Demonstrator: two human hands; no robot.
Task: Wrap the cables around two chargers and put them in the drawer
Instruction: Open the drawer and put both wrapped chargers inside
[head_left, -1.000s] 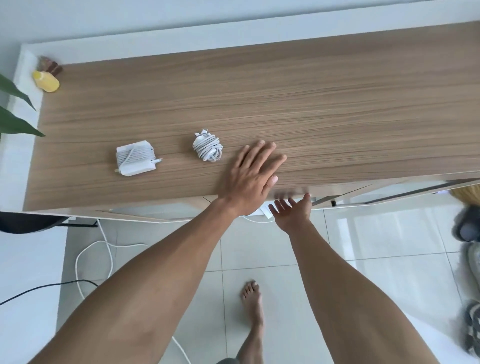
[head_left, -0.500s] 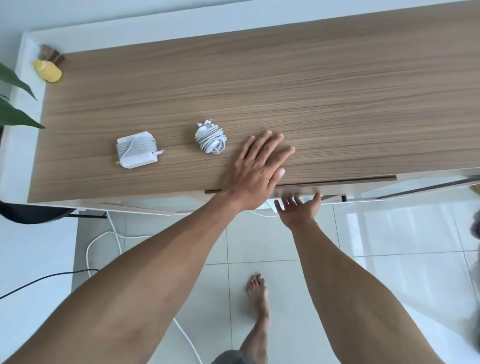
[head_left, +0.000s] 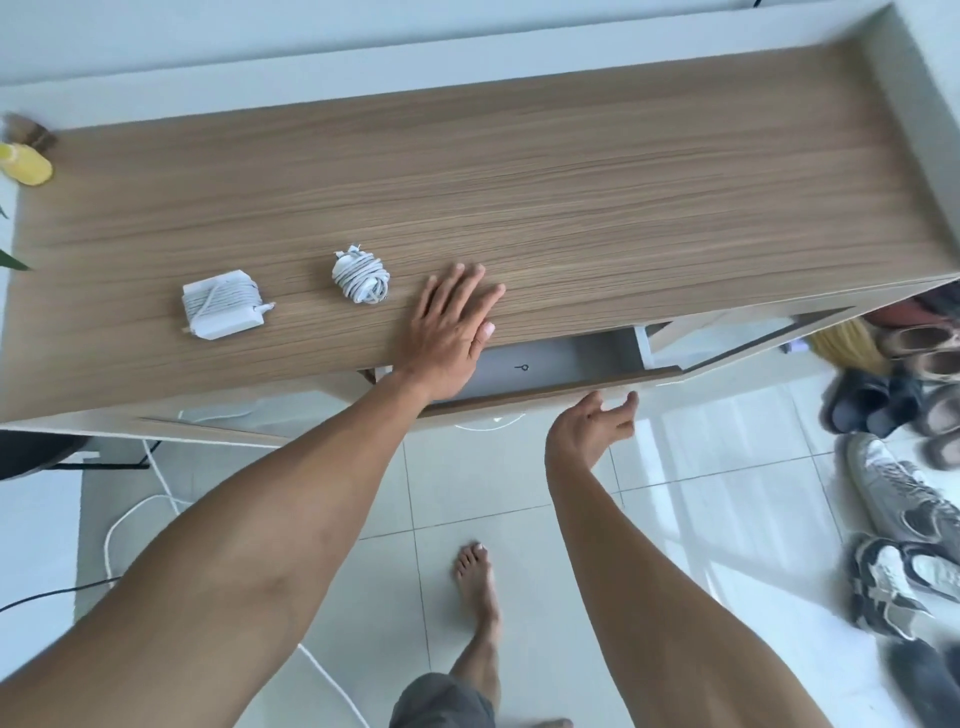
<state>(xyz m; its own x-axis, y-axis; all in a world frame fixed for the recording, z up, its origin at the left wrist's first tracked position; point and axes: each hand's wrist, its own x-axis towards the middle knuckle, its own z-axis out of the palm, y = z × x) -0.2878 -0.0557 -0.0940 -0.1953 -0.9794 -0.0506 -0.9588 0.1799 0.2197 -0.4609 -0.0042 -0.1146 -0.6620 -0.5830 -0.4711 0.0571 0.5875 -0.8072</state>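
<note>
Two white chargers with their cables wound round them lie on the wooden cabinet top (head_left: 571, 182): a square one (head_left: 223, 304) at the left and a smaller round bundle (head_left: 362, 278) beside it. My left hand (head_left: 449, 327) presses flat on the top just right of the small bundle. Below the front edge, the drawer (head_left: 566, 356) stands partly pulled out and shows a grey floor with one small dark ring-shaped item (head_left: 522, 368). My right hand (head_left: 592, 423) is palm up, its fingers hooked under the drawer's wooden front (head_left: 545, 392).
A yellow object (head_left: 26, 163) sits at the top's far left corner. Several shoes (head_left: 904, 499) crowd the tiled floor at the right. A white cable (head_left: 135, 519) loops on the floor at the left. My bare foot (head_left: 475, 577) stands below the drawer.
The drawer has slid out from nearly closed to partly open, drawn by my right hand. My left hand stayed flat on the top. The view shifted right.
</note>
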